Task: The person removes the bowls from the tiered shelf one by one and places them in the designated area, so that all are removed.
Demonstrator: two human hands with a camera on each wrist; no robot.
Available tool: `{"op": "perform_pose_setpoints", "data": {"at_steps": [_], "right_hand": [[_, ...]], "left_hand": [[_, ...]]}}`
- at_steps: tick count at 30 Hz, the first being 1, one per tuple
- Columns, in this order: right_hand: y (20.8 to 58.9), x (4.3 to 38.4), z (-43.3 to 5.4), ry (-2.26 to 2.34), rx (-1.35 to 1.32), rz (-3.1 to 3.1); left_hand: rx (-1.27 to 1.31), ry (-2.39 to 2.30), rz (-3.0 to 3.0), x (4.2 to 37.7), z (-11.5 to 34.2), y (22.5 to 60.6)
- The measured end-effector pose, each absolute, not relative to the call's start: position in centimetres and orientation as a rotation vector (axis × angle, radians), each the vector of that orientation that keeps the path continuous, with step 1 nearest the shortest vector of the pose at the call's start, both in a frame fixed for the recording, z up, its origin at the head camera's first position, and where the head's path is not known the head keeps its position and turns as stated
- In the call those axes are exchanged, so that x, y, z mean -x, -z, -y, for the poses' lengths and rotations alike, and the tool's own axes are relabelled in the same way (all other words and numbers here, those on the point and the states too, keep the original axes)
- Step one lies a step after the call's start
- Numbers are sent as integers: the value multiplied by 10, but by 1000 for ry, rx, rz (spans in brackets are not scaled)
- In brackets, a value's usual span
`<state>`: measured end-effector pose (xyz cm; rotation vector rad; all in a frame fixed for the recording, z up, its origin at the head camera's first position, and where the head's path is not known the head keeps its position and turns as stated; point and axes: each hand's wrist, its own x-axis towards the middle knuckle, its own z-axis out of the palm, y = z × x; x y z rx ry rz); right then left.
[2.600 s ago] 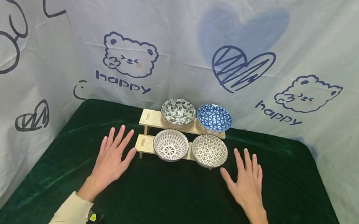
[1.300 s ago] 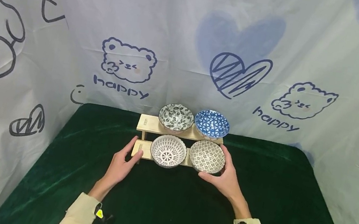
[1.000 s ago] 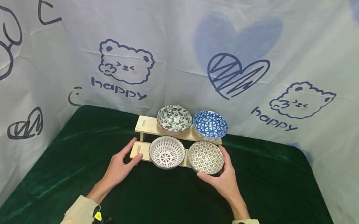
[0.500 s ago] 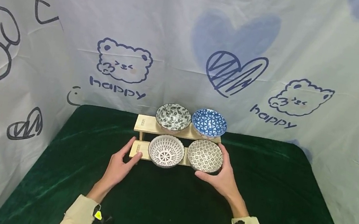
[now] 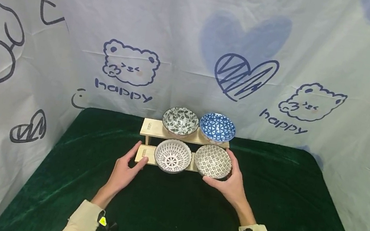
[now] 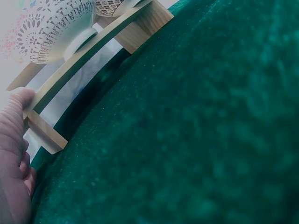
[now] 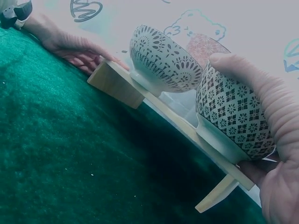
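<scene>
A two-step wooden rack [image 5: 151,127] carries two bowls on each step. My left hand [image 5: 121,174] holds the left end of its lower step, the thumb [image 6: 21,97] on the step in the left wrist view. On that step sits a white bowl [image 5: 173,156] with dark petal-like marks. To its right is a bowl with a small beige-and-dark flower pattern [image 5: 213,161]. My right hand [image 5: 233,188] grips this bowl from the right, its thumb [image 7: 233,63] against the side near the rim. Its fingers are partly hidden. The bowl still rests on the step.
On the upper step stand a bowl with dark leaves [image 5: 180,121] and a blue-and-white bowl [image 5: 217,127]. Dark green velvet cloth [image 5: 170,217] covers the table. A pale printed curtain [image 5: 190,32] hangs close behind the rack and along both sides.
At first both hands lay spread beside the rack. They moved inward, the left to the rack's end, the right around the flower-patterned bowl. Over the last second they have hardly moved.
</scene>
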<state>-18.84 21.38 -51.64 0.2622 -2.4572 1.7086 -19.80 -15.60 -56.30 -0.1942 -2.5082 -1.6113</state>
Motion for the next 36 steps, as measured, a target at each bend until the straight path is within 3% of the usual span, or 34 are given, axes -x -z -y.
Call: {"op": "perform_pose_setpoints", "data": {"at_steps": [36], "right_hand": [[512,184,-217,-1682,-229,2420]], "left_hand": [[205,1608,2489,198,156,565]]}}
